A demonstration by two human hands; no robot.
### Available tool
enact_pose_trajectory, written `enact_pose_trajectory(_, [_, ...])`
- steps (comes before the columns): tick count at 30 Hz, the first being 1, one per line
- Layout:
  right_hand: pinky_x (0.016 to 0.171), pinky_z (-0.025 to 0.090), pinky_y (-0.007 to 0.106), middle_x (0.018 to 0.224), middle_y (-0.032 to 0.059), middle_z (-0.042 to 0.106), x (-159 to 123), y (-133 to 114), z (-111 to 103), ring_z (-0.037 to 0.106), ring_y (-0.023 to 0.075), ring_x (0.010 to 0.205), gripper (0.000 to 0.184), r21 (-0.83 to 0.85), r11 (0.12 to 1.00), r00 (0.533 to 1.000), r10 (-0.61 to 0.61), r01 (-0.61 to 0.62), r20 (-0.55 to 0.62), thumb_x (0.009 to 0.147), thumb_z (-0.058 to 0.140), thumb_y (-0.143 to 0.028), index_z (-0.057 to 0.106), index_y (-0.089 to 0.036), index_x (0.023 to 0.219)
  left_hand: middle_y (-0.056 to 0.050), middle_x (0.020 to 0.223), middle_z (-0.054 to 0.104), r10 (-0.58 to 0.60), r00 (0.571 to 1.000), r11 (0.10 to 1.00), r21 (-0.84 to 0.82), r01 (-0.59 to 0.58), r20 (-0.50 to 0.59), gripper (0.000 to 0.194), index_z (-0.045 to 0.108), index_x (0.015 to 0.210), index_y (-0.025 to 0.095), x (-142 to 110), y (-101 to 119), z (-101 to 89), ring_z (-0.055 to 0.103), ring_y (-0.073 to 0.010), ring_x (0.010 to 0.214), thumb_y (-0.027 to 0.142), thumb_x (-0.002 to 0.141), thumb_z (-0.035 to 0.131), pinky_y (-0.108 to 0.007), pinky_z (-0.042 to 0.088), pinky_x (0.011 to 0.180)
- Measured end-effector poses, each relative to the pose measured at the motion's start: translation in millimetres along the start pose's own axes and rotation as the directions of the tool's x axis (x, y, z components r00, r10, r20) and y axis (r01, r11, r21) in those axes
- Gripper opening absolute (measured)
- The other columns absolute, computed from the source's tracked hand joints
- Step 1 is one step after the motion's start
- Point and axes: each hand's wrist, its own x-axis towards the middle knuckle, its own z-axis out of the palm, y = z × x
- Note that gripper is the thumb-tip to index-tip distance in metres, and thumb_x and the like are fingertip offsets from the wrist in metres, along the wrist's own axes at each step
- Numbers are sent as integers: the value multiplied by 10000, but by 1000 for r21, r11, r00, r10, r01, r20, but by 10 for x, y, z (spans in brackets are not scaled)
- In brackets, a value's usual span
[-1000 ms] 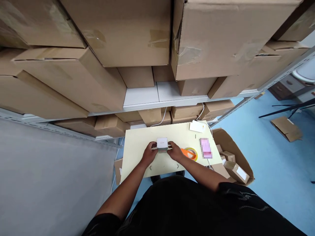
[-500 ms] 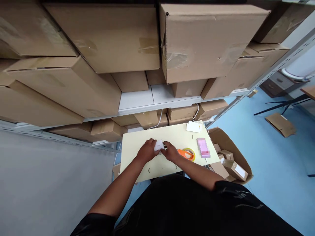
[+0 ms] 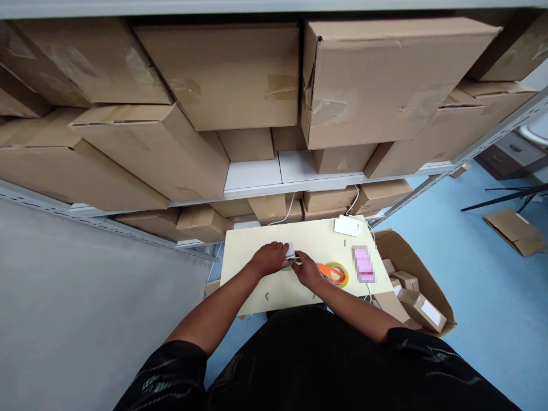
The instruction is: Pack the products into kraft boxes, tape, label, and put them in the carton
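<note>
Above the middle of the small cream table [image 3: 244, 279], a small white box-like object [image 3: 290, 249] is held between both hands. My left hand [image 3: 270, 259] is closed round its left side, and its fingers cover much of it. My right hand [image 3: 306, 270] pinches at the lower right edge with thumb and fingertips. A dark gap or edge shows at the object's lower side; its exact kind is too small to make out. Just right of my right hand lies an orange tape dispenser [image 3: 331, 274] with a roll of clear tape.
A pink pixelated item [image 3: 363, 264] and a white flat box [image 3: 347, 226] lie on the table's right side, near a white cable. Shelves of cardboard boxes [image 3: 218, 74] rise behind. A large open carton [image 3: 428, 279] holding small boxes stands on the floor at right.
The view has shifted, so the scene sits farther right. The white object has turned in my hands, showing less of its printed face and a dark lower edge.
</note>
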Motion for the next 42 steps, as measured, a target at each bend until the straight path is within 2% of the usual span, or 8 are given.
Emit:
enact_pose_trajectory(6, [822,537,323,1079,62,729,-32,-35,-5,709,208,947,185,19,999,999,37,-37,4,920,608,-313,633,-227,1082,-81,1124,720,-178,971,959,-249,135,-158,246,596,1220,222,-9,-147,8,690,-245,1003,279,1038,440,-346,502,872])
enact_pose_trajectory(9, [758,506,305,950,36,719,-41,-101,-18,693,197,851,179,30,998,998,57,-57,-11,932,595,-402,612,-232,981,-66,1112,708,-432,864,860,-405,309,-258,225,595,1175,232,86,-204,-7,683,-231,967,345,1054,443,-329,502,826])
enact_pose_trajectory(12, [704,467,297,831,6,683,-39,-165,-20,657,190,768,193,-1,996,996,85,-85,-13,920,600,-430,585,-239,907,-104,1121,678,-522,795,834,-381,399,-311,172,640,1049,206,182,-243,15,648,-257,1057,329,1014,525,-342,498,877])
enact_pose_trajectory(15, [682,445,296,784,-11,657,-13,-195,-14,639,188,734,152,-55,990,992,128,-129,-18,902,609,-386,579,-241,936,-112,1097,674,-460,862,858,-355,371,-214,167,682,994,193,184,-230,108,641,-258,1055,284,985,542,-350,500,902])
enact_pose_trajectory(19, [718,477,304,1066,49,696,50,-200,-8,676,192,833,323,-83,986,989,141,-144,-40,852,681,-390,574,-227,1109,-93,1148,687,-374,924,823,-489,289,-82,244,720,1075,196,51,-150,279,651,-236,1050,360,934,607,-328,513,913])
enact_pose_trajectory(27, [755,485,323,1164,124,683,109,-328,27,681,252,980,451,-261,953,989,146,-151,-39,845,715,-418,576,-185,1205,-128,1342,664,-478,877,686,-599,413,56,510,681,1281,170,18,-48,292,672,-249,1109,316,793,689,-310,526,915])
enact_pose_trajectory(37, [720,472,323,1047,116,732,181,-395,-29,689,267,916,442,-282,941,983,180,-186,-46,803,764,-487,602,-206,1103,-41,1134,762,-509,852,415,-832,367,121,411,636,1251,226,-177,-156,367,722,-178,894,158,869,497,-284,574,754])
enact_pose_trajectory(42, [682,489,299,818,35,728,182,-289,-72,695,218,764,297,-71,985,987,159,-157,31,885,637,-432,676,-222,1092,-99,1319,668,-586,809,520,-780,348,-30,521,546,1336,215,-274,-124,496,687,-185,1009,80,833,539,-327,567,890])
